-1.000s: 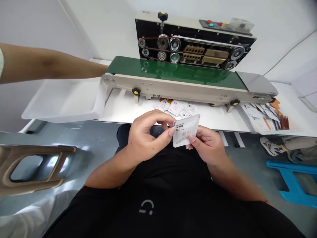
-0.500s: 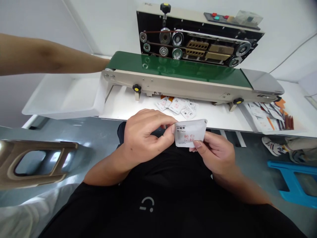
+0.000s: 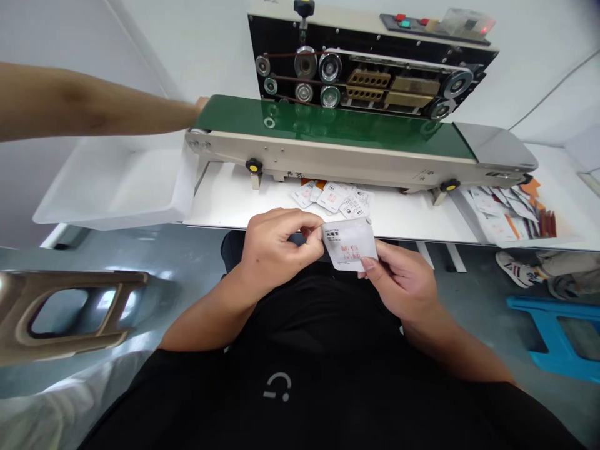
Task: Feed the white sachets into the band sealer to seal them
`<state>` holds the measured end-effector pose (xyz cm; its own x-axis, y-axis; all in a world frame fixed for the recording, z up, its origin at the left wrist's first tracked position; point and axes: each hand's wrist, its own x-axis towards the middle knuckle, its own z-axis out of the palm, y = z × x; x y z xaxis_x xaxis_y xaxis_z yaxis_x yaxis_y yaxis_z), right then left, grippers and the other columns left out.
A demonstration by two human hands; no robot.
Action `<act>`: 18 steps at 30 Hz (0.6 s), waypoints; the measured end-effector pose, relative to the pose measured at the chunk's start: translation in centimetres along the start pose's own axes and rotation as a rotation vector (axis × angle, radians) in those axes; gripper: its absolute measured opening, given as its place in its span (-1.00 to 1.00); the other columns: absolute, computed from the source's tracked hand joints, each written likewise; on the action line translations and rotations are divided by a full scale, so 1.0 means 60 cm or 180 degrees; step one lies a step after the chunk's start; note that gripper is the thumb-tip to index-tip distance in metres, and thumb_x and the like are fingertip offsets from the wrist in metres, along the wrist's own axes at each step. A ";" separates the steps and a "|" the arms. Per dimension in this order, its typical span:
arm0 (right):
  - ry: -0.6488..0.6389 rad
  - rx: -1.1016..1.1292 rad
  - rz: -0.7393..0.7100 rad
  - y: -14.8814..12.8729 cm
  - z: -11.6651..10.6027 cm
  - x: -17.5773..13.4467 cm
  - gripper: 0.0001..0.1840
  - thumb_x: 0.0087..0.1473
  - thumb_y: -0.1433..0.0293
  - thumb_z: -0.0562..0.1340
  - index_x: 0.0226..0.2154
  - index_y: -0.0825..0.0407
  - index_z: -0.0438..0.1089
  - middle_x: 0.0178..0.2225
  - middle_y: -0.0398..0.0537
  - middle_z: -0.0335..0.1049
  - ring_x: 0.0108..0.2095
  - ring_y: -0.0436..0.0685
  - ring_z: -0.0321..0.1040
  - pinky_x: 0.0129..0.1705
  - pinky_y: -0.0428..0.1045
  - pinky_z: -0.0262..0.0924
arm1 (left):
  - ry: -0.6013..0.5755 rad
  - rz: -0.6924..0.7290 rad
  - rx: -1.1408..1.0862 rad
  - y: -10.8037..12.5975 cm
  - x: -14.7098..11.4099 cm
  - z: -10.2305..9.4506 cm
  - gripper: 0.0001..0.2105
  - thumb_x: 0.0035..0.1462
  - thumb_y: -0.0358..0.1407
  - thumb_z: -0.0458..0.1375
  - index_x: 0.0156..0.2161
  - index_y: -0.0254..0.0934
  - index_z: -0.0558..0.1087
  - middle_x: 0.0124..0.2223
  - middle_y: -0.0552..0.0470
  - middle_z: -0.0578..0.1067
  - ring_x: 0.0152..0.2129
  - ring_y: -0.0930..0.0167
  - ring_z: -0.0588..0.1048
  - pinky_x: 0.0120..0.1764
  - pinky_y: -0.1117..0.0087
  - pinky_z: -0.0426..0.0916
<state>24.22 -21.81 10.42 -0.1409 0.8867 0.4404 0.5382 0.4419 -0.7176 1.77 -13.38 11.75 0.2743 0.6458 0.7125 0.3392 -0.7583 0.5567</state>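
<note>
A small white sachet (image 3: 350, 247) with dark and red print hangs between my two hands, over my lap. My left hand (image 3: 284, 247) pinches its upper left corner between thumb and curled fingers. At the lower right edge, my right hand (image 3: 405, 278) grips the sachet with the thumb on the printed side and the fingers behind. Just beyond it, several loose sachets (image 3: 330, 197) lie on the white table (image 3: 225, 203), partly under the conveyor. What is inside the held sachet cannot be seen.
A band sealing machine (image 3: 370, 75) with a green conveyor belt (image 3: 300, 125) stands behind. Another person's arm (image 3: 94, 103) reaches to the belt's left end, above a white bin (image 3: 112, 181). At right sits a tray of sachets (image 3: 506, 215). Stools, brown (image 3: 107, 281) and blue (image 3: 548, 325), flank me.
The sachet and my right hand have shifted slightly left and up, and the sachet has tilted. My left hand keeps its pinch. The view has moved a little; a red light now shows on the machine.
</note>
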 end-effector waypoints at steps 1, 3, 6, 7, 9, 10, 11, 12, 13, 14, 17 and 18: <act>-0.0010 -0.0038 -0.0005 0.001 0.001 0.000 -0.79 0.35 0.42 0.23 -0.10 -0.01 0.60 -0.42 -0.15 0.52 -0.46 0.02 0.44 -0.37 -0.08 0.35 | -0.0004 -0.0023 0.0012 -0.005 -0.001 0.003 -0.88 0.13 -0.47 0.24 -0.37 -0.24 0.60 -0.45 0.12 0.61 -0.54 0.49 0.53 -0.43 0.45 0.37; -0.0017 -0.0100 -0.0035 0.004 0.002 0.002 -0.76 0.36 0.42 0.22 -0.06 0.00 0.60 -0.42 -0.14 0.52 -0.45 0.02 0.44 -0.36 -0.08 0.35 | -0.0021 -0.0080 0.0021 -0.015 -0.003 0.010 -0.87 0.11 -0.48 0.24 -0.38 -0.24 0.59 -0.45 0.12 0.61 -0.55 0.49 0.51 -0.44 0.45 0.35; -0.0047 -0.0163 -0.0029 0.010 0.004 0.003 -0.72 0.37 0.40 0.20 0.00 0.01 0.60 -0.41 -0.14 0.52 -0.46 0.02 0.43 -0.36 -0.08 0.34 | -0.0093 -0.0172 -0.0030 -0.026 -0.007 0.019 -0.87 0.10 -0.48 0.22 -0.39 -0.24 0.59 -0.44 0.11 0.62 -0.55 0.48 0.51 -0.44 0.44 0.35; -0.0065 -0.0183 -0.0002 0.013 0.005 0.002 -0.71 0.37 0.38 0.20 0.01 0.01 0.60 -0.41 -0.14 0.53 -0.46 0.02 0.43 -0.37 -0.08 0.34 | -0.0118 -0.0211 -0.0057 -0.029 -0.008 0.021 -0.86 0.10 -0.48 0.22 -0.39 -0.24 0.59 -0.45 0.11 0.62 -0.55 0.48 0.51 -0.44 0.45 0.36; -0.0104 -0.0227 0.0070 0.018 0.008 0.001 -0.69 0.38 0.36 0.19 0.04 0.01 0.60 -0.41 -0.13 0.54 -0.46 0.03 0.44 -0.37 -0.07 0.34 | -0.0141 -0.0313 -0.0110 -0.032 -0.011 0.025 -0.86 0.09 -0.48 0.22 -0.39 -0.24 0.60 -0.46 0.12 0.61 -0.55 0.48 0.51 -0.44 0.45 0.36; -0.0102 -0.0248 0.0101 0.021 0.010 0.000 -0.68 0.38 0.34 0.19 0.05 0.01 0.60 -0.41 -0.12 0.54 -0.46 0.04 0.44 -0.36 -0.07 0.35 | -0.0135 -0.0370 -0.0136 -0.034 -0.013 0.027 -0.87 0.10 -0.47 0.22 -0.39 -0.24 0.60 -0.47 0.12 0.60 -0.55 0.48 0.51 -0.44 0.45 0.37; -0.0094 -0.0265 0.0132 0.023 0.012 -0.001 -0.67 0.38 0.34 0.18 0.06 0.01 0.59 -0.39 -0.12 0.55 -0.46 0.04 0.45 -0.35 -0.06 0.36 | -0.0116 -0.0427 -0.0166 -0.035 -0.015 0.029 -0.87 0.10 -0.47 0.22 -0.39 -0.24 0.60 -0.47 0.12 0.59 -0.55 0.48 0.51 -0.44 0.45 0.37; -0.0073 -0.0276 0.0153 0.024 0.015 -0.001 -0.66 0.38 0.33 0.18 0.07 0.00 0.59 -0.38 -0.11 0.56 -0.45 0.04 0.46 -0.35 -0.06 0.37 | -0.0095 -0.0481 -0.0204 -0.036 -0.017 0.031 -0.87 0.10 -0.46 0.22 -0.39 -0.24 0.60 -0.48 0.12 0.59 -0.55 0.48 0.51 -0.44 0.46 0.38; -0.0039 -0.0277 0.0158 0.025 0.017 -0.002 -0.66 0.39 0.33 0.18 0.08 0.00 0.58 -0.37 -0.11 0.56 -0.45 0.04 0.46 -0.34 -0.06 0.38 | -0.0068 -0.0534 -0.0252 -0.037 -0.019 0.033 -0.87 0.10 -0.46 0.23 -0.40 -0.24 0.61 -0.49 0.12 0.58 -0.55 0.48 0.51 -0.44 0.46 0.38; -0.0007 -0.0271 0.0150 0.026 0.020 -0.002 -0.66 0.39 0.33 0.18 0.09 0.00 0.58 -0.37 -0.11 0.56 -0.45 0.04 0.45 -0.33 -0.05 0.38 | -0.0035 -0.0585 -0.0305 -0.039 -0.020 0.036 -0.87 0.10 -0.45 0.23 -0.39 -0.25 0.61 -0.49 0.12 0.58 -0.56 0.48 0.51 -0.45 0.46 0.39; 0.0091 -0.0240 0.0121 0.025 0.026 -0.002 -0.67 0.38 0.35 0.18 0.06 0.00 0.59 -0.39 -0.10 0.55 -0.45 0.05 0.44 -0.33 -0.05 0.38 | 0.0100 -0.0745 -0.0463 -0.044 -0.025 0.045 -0.87 0.10 -0.44 0.23 -0.37 -0.25 0.64 -0.48 0.10 0.60 -0.55 0.47 0.53 -0.45 0.46 0.42; 0.0107 -0.0237 0.0134 0.025 0.027 -0.002 -0.68 0.39 0.35 0.18 0.04 0.00 0.60 -0.41 -0.11 0.53 -0.46 0.05 0.43 -0.34 -0.05 0.37 | 0.0139 -0.0803 -0.0510 -0.046 -0.026 0.049 -0.87 0.10 -0.44 0.24 -0.36 -0.25 0.65 -0.48 0.09 0.61 -0.54 0.47 0.54 -0.45 0.46 0.43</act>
<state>23.69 -21.01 8.40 -0.0895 0.8986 0.4296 0.6036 0.3921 -0.6942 3.02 -12.07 7.86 0.1592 0.8139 0.5588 0.2444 -0.5809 0.7764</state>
